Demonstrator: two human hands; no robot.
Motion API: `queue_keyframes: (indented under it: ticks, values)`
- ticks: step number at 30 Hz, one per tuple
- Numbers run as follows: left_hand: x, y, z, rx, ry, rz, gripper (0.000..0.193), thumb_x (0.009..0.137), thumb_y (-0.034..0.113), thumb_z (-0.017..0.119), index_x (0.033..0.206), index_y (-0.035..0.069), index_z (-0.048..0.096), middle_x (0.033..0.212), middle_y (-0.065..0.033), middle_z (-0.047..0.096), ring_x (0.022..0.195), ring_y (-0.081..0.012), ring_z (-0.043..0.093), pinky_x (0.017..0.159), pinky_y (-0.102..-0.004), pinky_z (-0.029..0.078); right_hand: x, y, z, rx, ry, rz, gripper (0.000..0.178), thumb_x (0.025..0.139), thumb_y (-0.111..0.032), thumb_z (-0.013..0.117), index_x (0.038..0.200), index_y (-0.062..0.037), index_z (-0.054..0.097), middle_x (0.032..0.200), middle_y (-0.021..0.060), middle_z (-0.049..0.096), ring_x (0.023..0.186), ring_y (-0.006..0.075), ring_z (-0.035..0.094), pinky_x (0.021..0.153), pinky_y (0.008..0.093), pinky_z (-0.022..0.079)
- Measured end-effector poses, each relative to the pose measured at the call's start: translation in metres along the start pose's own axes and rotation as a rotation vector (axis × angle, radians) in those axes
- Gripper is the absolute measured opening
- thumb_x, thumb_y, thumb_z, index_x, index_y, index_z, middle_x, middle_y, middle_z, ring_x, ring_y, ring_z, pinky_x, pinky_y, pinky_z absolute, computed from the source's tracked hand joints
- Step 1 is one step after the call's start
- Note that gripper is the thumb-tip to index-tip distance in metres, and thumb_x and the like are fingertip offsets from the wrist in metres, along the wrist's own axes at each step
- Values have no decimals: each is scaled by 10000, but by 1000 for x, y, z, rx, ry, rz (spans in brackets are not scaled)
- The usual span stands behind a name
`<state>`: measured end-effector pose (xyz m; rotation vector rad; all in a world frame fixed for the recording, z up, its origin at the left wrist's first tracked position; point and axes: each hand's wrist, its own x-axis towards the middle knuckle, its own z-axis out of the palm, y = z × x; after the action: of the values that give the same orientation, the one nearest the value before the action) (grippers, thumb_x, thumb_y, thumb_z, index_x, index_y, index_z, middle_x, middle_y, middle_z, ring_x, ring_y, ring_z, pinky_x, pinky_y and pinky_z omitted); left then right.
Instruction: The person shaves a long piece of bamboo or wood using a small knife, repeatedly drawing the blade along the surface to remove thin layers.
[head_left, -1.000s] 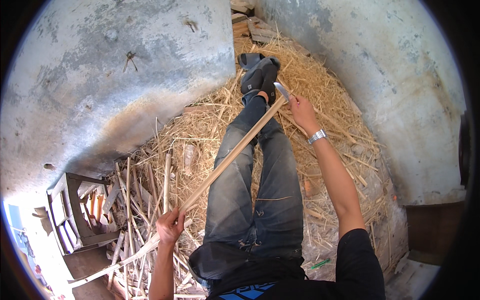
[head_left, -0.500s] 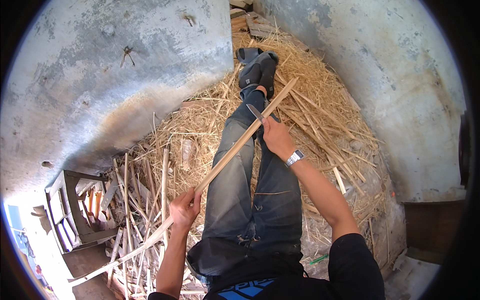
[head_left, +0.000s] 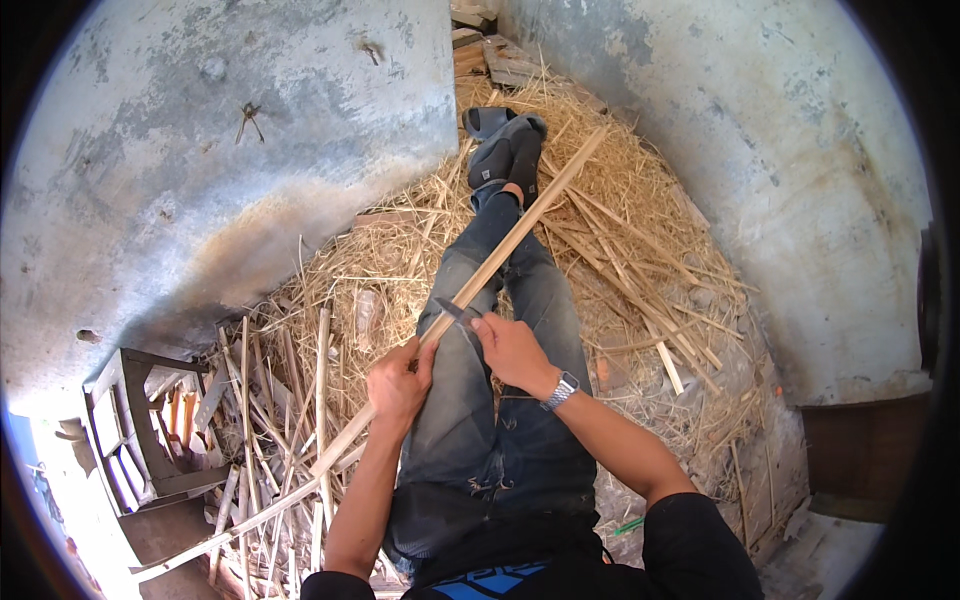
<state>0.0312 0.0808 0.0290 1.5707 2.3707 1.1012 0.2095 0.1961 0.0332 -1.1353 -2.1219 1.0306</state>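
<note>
A long pale strip of split bamboo or wood (head_left: 523,226) slants across my outstretched legs, from the lower left up to my feet. My left hand (head_left: 401,381) is wrapped round it above my thigh. In my right hand (head_left: 512,350) is a knife (head_left: 457,311), its dark blade lying across the strip just beyond my left hand. The fingers of the right hand are closed round the knife's handle, which they mostly hide. The strip's lower end runs on past my left forearm over the loose sticks.
Straw-like shavings (head_left: 620,190) cover the floor around my legs. Cut strips (head_left: 640,285) lie right of my shins. Several sticks (head_left: 322,390) are piled at the left beside a dark frame (head_left: 165,480). Worn walls (head_left: 250,130) stand on both sides. A green object (head_left: 629,525) lies near my right elbow.
My right hand and the knife have come down along the strip toward me, close to my left hand. The left hand has shifted slightly up and right.
</note>
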Motion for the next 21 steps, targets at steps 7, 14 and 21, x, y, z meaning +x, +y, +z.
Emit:
queue_keyframes:
  ticks: [7,14,21]
  values:
    - [-9,0,-10,28,-3,-14,277,894,275,853,971,17,787,784,-178,740,678,-338,735,603,-400,561,51,14,-32,-57,235,79,610,855,-517,856,692,-24,535,555,152,577,517,346,605,519,454,452]
    - [-25,-29,-22,78,81,126,239,888,240,851,942,23,769,768,-138,732,634,-314,708,579,-408,550,99,47,-50,-84,385,147,664,765,-560,916,676,-29,526,572,130,553,530,305,553,547,437,452]
    - [-67,-69,-66,151,41,139,197,860,159,867,944,15,762,748,-134,725,611,-307,691,555,-403,537,124,83,-90,-135,582,168,534,834,-458,874,727,-21,586,620,156,618,570,346,596,577,473,466]
